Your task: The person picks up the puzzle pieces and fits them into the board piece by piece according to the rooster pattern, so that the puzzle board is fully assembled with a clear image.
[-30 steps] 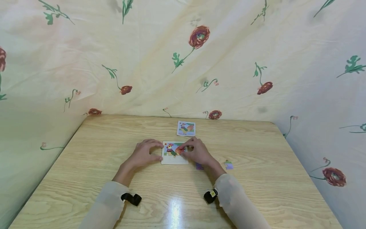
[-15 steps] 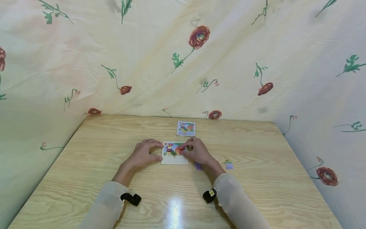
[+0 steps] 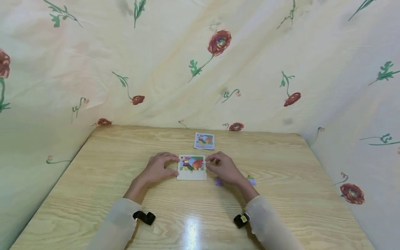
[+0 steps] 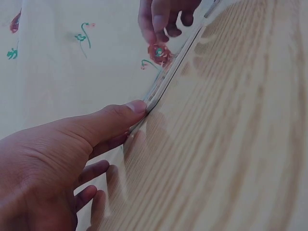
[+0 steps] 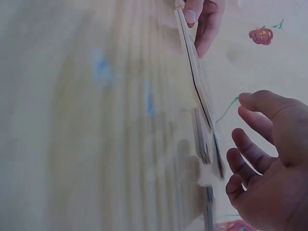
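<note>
Board (image 3: 191,175) gripped at its edge by my left hand (image 3: 160,168); my right hand (image 3: 224,168) beside it, loosely curled, holding nothing. Green-and-lilac piece (image 3: 251,180) partly hidden.

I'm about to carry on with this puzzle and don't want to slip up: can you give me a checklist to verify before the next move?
1. Left hand on the board: ok; it touches the left edge.
2. Right hand free: ok; it holds nothing.
3. Purple piece and green-and-lilac piece close by: ok; both lie loose, right of the board.
4. Picture card uncovered: ok; it lies beyond the board.
5. Board filled: not ok; it is bare below the rooster picture.
6. Rooster picture lying flush: cannot tell; too small in the head view.
</note>
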A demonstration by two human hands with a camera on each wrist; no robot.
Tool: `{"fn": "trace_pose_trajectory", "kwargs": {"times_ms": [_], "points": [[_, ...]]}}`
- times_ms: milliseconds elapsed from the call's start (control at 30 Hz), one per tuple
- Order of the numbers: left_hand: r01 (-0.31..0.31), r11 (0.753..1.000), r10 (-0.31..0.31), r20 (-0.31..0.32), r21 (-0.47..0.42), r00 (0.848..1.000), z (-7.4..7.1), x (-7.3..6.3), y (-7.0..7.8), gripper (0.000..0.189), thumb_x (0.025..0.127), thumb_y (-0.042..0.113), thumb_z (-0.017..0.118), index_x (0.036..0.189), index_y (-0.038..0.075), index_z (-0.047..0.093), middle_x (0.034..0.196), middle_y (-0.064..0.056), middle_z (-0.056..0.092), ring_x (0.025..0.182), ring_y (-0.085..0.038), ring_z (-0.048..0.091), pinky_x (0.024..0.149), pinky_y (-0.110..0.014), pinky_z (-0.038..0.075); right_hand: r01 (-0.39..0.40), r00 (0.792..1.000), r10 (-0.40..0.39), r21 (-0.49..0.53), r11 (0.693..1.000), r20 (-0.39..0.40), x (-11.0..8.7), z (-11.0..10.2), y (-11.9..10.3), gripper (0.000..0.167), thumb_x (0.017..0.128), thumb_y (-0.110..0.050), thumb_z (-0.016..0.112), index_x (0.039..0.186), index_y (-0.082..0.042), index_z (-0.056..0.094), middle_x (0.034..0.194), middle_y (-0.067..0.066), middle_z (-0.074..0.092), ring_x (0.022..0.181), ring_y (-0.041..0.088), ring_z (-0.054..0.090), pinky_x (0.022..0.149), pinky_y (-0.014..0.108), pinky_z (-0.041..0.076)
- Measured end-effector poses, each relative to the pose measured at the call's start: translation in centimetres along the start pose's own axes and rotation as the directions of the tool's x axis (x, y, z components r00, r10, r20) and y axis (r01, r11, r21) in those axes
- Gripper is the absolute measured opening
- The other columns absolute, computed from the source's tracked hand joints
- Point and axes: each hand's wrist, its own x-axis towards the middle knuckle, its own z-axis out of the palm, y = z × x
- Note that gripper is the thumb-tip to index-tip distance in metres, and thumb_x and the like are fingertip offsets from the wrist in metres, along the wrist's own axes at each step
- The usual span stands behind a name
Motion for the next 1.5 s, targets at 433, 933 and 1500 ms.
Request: {"fn": "trace_pose_trajectory", "kwargs": {"times_ms": [433, 933, 1500], "points": [[-0.002, 1.000, 0.002, -0.003, 0.002, 1.000, 0.1, -0.2, -0.2, 0.048, 0.084, 0.038, 0.085, 0.129, 0.028, 0.071, 0.145, 0.004, 0.062, 0.146, -0.029, 0.044, 0.118, -0.062, 0.025, -0.012, 0.998, 0.008, -0.050, 0.999, -0.068, -5.4, -2.2, 1.0, 0.019, 0.094, -0.020, 0.076, 0.113, -0.015, 0.075, 0.114, 0.003, 0.069, 0.105, 0.023, 0.058, 0.081, 0.030, 0.051], [-0.013, 1.000, 0.013, 0.000, -0.001, 1.000, 0.2, -0.3, -0.2, 0.047, 0.085, 0.038, 0.084, 0.129, 0.029, 0.071, 0.145, 0.004, 0.061, 0.146, -0.029, 0.044, 0.119, -0.062, 0.025, 0.068, 0.993, -0.082, -0.164, 0.984, -0.083, -6.7, -1.5, 2.8, 0.018, 0.086, -0.019, 0.085, 0.104, -0.018, 0.079, 0.104, 0.002, 0.070, 0.082, 0.017, 0.043, 0.071, 0.026, 0.035], [-0.017, 1.000, 0.017, -0.002, -0.006, 1.000, 0.2, -0.4, -0.3, 0.046, 0.085, 0.037, 0.085, 0.129, 0.029, 0.071, 0.144, 0.004, 0.061, 0.145, -0.028, 0.045, 0.119, -0.064, 0.024, 0.063, 0.993, -0.087, -0.266, 0.962, -0.078, -6.6, -1.0, 3.0, 0.018, 0.083, -0.023, 0.087, 0.099, -0.023, 0.079, 0.106, -0.003, 0.067, 0.088, 0.013, 0.043, 0.072, 0.026, 0.035]]}}
